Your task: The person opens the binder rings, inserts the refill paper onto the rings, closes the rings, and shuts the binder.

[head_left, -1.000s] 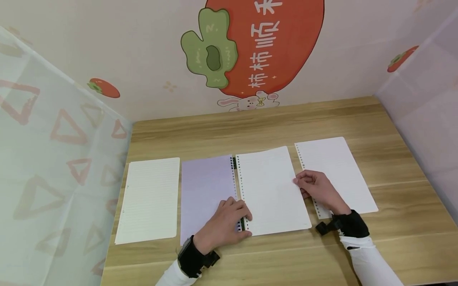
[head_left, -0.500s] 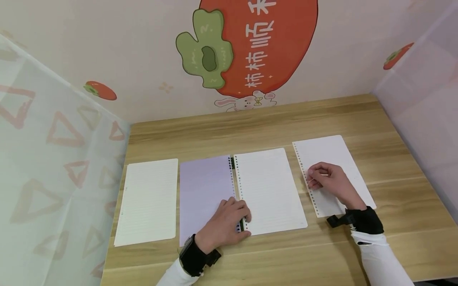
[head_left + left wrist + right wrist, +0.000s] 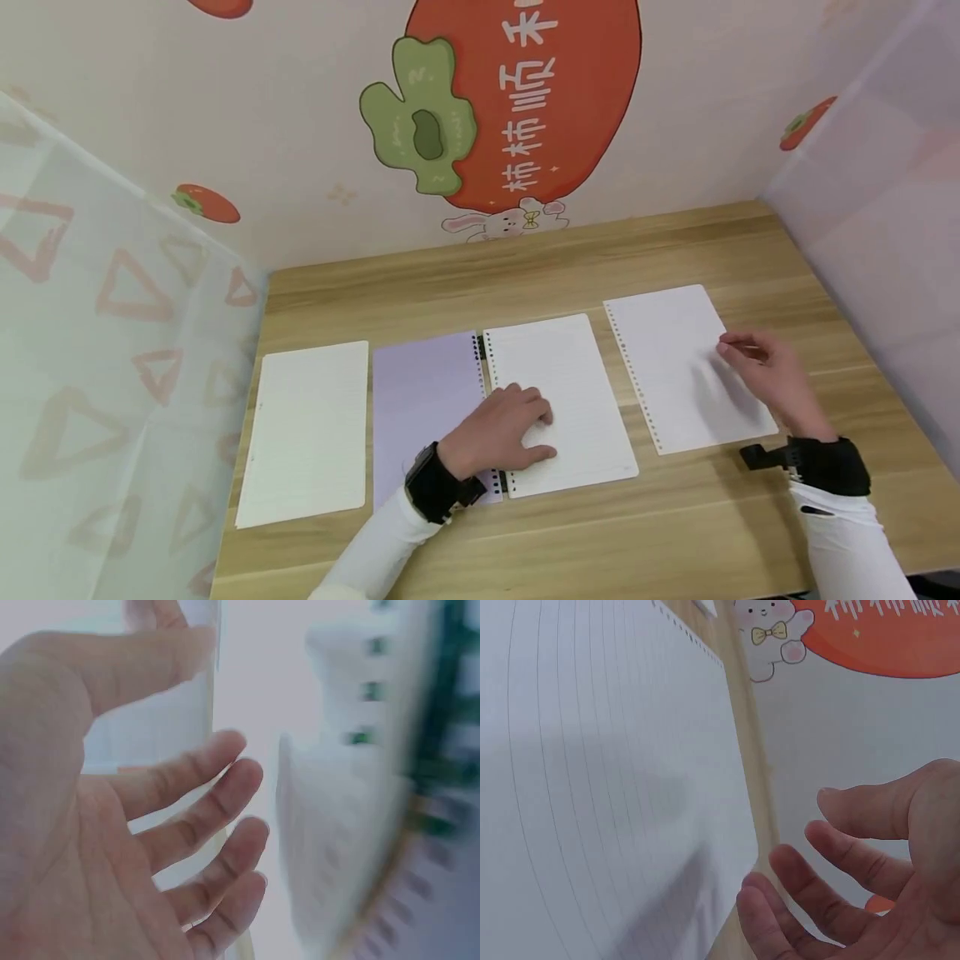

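both hands sit farther right than in the earlier frame: the fingers of the left hand [image 3: 501, 429] are now over the white page [image 3: 594, 408] rather than at the green binding [image 3: 482, 348], and the right hand [image 3: 772, 379] is at the right edge of the loose white sheet [image 3: 660, 367] instead of its punched edge. nearest are two white sleeves [image 3: 382, 542], each meeting a black wristband [image 3: 832, 467]. the left grip is loose, thumb spread from bent fingers, with nothing in it; whether the fingertips touch the paper i cannot tell. the right grip is also released, its fingers softly curved with a gap to the thumb, and a shadow falls on the sheet below. the notebook lies flat in the middle of the tabletop [image 3: 570, 542], its lilac side [image 3: 420, 392] to the left of the binding and the white page to the right. a cream sheet [image 3: 311, 433] lies just left of it, the loose white one just right. beyond, a pale wall [image 3: 300, 100] carries a small rabbit [image 3: 510, 223] below a big red fruit [image 3: 592, 108].
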The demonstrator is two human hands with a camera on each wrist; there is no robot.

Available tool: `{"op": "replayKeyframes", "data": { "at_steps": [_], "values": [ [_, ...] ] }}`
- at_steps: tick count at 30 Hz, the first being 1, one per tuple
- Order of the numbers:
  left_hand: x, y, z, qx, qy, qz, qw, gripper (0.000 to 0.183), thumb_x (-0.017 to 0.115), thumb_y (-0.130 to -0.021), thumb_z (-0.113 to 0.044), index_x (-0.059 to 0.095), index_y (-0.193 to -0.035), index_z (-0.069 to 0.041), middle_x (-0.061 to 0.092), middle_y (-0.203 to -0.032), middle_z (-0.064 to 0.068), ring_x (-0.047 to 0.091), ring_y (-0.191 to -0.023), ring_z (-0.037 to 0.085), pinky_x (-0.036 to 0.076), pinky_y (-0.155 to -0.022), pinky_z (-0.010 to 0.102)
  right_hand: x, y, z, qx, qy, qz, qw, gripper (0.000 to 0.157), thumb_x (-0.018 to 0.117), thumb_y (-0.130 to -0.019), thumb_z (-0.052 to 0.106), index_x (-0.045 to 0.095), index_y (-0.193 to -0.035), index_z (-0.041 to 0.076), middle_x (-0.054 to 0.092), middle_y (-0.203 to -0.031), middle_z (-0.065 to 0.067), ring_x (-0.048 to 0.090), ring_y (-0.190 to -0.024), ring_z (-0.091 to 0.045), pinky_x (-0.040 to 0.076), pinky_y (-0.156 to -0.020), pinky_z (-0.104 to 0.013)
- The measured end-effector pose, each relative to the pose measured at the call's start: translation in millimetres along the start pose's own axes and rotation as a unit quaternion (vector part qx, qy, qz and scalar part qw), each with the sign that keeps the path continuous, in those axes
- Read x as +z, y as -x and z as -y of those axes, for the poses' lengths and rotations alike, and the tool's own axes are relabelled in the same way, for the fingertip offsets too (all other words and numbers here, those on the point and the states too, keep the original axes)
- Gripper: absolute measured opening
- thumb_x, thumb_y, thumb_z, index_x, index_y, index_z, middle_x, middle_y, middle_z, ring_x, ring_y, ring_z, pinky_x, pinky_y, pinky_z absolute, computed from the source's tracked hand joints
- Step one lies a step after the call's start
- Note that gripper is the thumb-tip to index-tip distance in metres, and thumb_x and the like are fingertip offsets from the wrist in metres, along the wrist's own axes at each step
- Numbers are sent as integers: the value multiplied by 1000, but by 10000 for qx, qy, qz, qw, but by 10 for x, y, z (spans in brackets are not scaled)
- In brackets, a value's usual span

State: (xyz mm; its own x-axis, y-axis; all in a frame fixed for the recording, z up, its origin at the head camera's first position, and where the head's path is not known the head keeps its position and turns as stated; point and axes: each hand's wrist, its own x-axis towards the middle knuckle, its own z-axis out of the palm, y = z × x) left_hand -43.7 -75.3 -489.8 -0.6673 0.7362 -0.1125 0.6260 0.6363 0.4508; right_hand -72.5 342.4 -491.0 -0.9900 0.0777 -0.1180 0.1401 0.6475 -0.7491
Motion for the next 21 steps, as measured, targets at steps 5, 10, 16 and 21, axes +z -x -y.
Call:
{"op": "replayKeyframes", "data": {
  "at_steps": [5,10,16,21],
  "values": [
    [60,-443,-161,175,-405,-132,9989,52,61,-98,-53,62,-136,-18,60,-136,-4,50,-126,20,41,-103,38,-97,5,-133,256,-10,-127,9996,61,57,-102,42,57,-138,-7,58,-137,-29,56,-122,-36,39,-75,-4],
    [270,-758,-400,484,-1224,-160,9912,58,51,-102,-55,55,-148,-20,49,-155,-1,39,-145,27,36,-113,44,-127,-2,-220,264,-37,-270,9993,58,59,-102,40,58,-137,-7,57,-138,-31,61,-111,-19,42,-71,-4],
    [461,-890,-608,434,-1671,32,9850,59,42,-105,-55,50,-155,-24,39,-166,-1,28,-153,34,29,-118,46,-141,20,-244,421,-115,-191,9989,63,59,-100,47,57,-139,-3,56,-140,-27,47,-94,14,47,-70,-8],
    [525,-892,-626,322,-1805,-61,9830,57,42,-105,-55,52,-153,-27,39,-165,-4,28,-153,35,27,-118,49,-162,40,-248,620,-459,-32,9970,66,58,-101,47,53,-143,-3,53,-138,-20,55,-92,13,53,-72,-13]
  ]
}}
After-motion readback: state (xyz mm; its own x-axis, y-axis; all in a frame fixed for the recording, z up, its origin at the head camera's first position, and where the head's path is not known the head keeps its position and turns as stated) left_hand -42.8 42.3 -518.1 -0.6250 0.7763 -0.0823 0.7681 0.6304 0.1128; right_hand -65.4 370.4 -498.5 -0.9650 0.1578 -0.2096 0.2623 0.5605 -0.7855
